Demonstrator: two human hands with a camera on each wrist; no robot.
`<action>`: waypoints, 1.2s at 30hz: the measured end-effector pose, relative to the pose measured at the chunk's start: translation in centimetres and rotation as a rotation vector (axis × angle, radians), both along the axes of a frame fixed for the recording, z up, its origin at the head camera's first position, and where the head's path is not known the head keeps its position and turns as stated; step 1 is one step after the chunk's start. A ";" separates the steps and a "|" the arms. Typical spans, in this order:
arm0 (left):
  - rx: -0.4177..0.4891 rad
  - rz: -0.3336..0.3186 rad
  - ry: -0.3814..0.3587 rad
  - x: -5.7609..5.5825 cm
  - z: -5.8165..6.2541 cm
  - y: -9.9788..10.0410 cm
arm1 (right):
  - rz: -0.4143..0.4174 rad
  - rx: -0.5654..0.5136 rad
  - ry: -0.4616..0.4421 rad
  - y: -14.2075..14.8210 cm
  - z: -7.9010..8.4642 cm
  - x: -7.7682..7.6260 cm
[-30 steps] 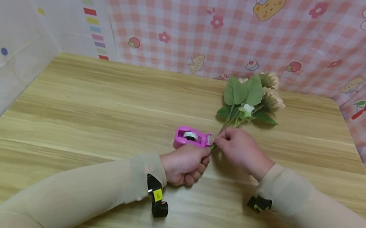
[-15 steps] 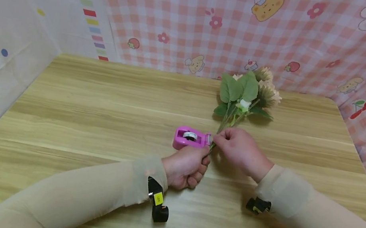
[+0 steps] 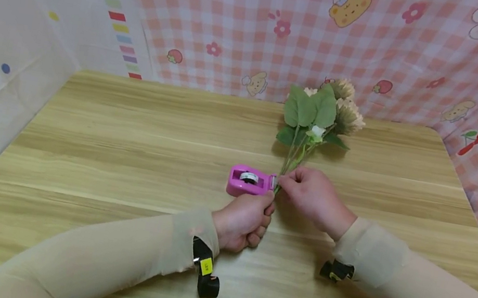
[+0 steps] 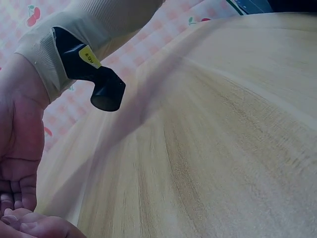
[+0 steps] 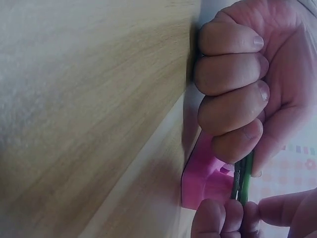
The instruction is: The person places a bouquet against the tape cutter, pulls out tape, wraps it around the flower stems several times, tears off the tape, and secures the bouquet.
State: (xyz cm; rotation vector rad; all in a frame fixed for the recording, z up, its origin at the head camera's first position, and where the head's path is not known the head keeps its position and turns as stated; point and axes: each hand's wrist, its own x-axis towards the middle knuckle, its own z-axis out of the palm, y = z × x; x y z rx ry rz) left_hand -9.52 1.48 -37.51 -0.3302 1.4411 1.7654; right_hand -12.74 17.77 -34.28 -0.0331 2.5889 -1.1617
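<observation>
A bunch of flowers (image 3: pixel 347 118) with pale pink heads, broad green leaves (image 3: pixel 300 107) and a small white bloom (image 3: pixel 316 132) angles up toward the back wall. My left hand (image 3: pixel 243 221) grips the lower ends of its green stems (image 5: pixel 247 171), fingers curled into a fist. Just above, my right hand (image 3: pixel 313 198) pinches the stems between thumb and fingertips; whether tape is also in that pinch, I cannot tell. Right beside both hands stands a pink tape dispenser (image 3: pixel 237 188) carrying a white roll, its cutter end (image 3: pixel 273 181) close to the right fingertips.
The wooden table (image 3: pixel 124 151) reaches a pink checked backdrop (image 3: pixel 249 29) behind the flower heads. A pale dotted sheet (image 3: pixel 19 17) hangs along the left side. Black wrist cameras hang below the left sleeve (image 3: pixel 123 245) and the right sleeve (image 3: pixel 417 274).
The flower heads have swung leftward and up, bringing the stems more upright. My left fist has turned and dropped slightly. The right hand and tape dispenser have stayed almost in place.
</observation>
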 end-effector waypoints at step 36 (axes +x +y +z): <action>0.013 0.049 0.040 0.3 -0.3 0.7 | 0.025 -0.159 -0.276 0.9 -1.4 -0.4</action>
